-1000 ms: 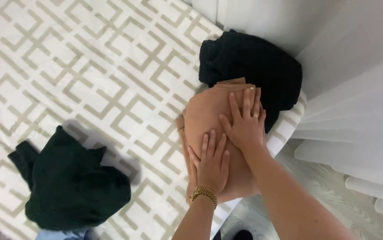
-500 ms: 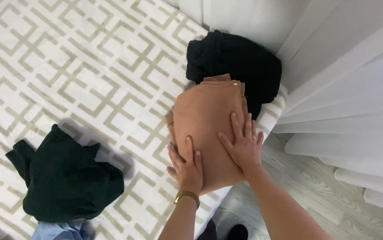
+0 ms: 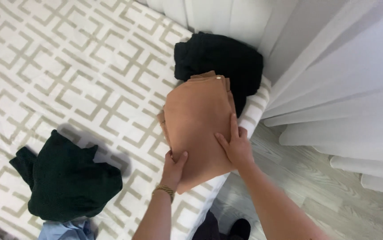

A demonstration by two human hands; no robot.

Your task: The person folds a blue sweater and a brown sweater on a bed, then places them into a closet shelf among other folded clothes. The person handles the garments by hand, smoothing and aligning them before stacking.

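Note:
A folded tan garment lies near the bed's right edge, partly over a black garment. My left hand, with a gold bracelet on the wrist, grips the tan garment's near left edge, thumb on top. The near right side of the same garment is held by my right hand, fingers spread over the cloth and curling at its edge.
The bed cover is white with a beige geometric pattern. A crumpled dark green garment lies at the lower left, over a light blue cloth. White sheer curtains hang at the right above a pale wood floor.
Both hands slid from flat on top of the tan garment back to its near edge and took hold of it. The view shifted slightly.

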